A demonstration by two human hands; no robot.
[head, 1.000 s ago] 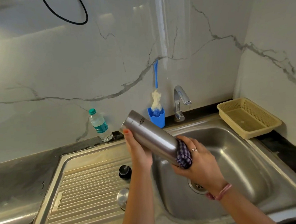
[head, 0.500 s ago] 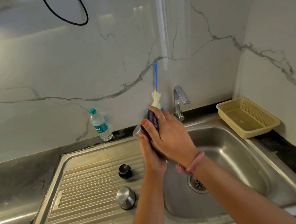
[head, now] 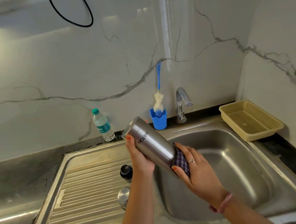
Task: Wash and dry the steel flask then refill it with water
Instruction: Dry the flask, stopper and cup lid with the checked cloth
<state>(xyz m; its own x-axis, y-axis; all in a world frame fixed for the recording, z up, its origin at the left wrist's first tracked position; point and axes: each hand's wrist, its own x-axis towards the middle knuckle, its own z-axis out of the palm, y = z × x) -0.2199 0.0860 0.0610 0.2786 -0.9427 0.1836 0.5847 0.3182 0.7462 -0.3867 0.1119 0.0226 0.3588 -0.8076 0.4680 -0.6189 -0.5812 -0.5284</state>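
- The steel flask (head: pixel 151 142) is a smooth brushed-metal cylinder printed MILTON in black, upside down to the viewer; it lies tilted above the left edge of the sink basin (head: pixel 233 158)
- The left hand (head: pixel 140 156) grasps the flask from beneath near its upper end
- The right hand (head: pixel 197 169) clasps a purple-and-white checked cloth (head: pixel 181 160) around the flask's lower end
- On the ribbed steel drainboard (head: pixel 82 190) sit a black stopper (head: pixel 126 171) and a domed steel cap (head: pixel 124 197)
- A clear plastic bottle (head: pixel 103 125) with green cap, label unreadable, stands by the marble wall
- A fluffy bottle brush (head: pixel 158 100) stands in a blue holder (head: pixel 158 119) beside the chrome tap (head: pixel 182 104)
- A perforated beige basket (head: pixel 266 130) sits on the right
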